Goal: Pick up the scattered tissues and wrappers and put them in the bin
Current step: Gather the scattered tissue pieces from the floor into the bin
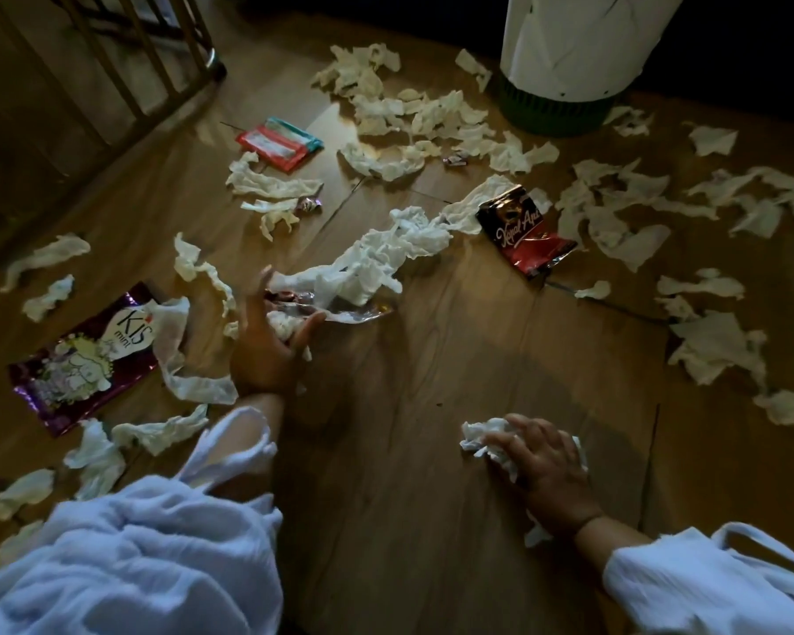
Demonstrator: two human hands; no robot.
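Several crumpled white tissues and wrappers lie scattered over the wooden floor (386, 451). My left hand (267, 346) is curled around a small tissue wad and a shiny foil wrapper (340, 311), beside a long tissue clump (377, 254). My right hand (546, 465) presses down on a crumpled tissue (482, 440) with its fingers closed over it. The bin (564, 61), lined with a white bag over a green base, stands at the far right. A purple Kis mint wrapper (83, 359) lies to the left, a red-black coffee sachet (523, 231) in the middle and a red-teal packet (278, 144) further back.
A wooden slatted frame (134, 61) stands at the far left. Dense tissue piles lie in front of the bin (422, 121) and along the right side (638, 213). Two small candy wrappers (310, 204) sit among them. My white sleeves fill the bottom corners.
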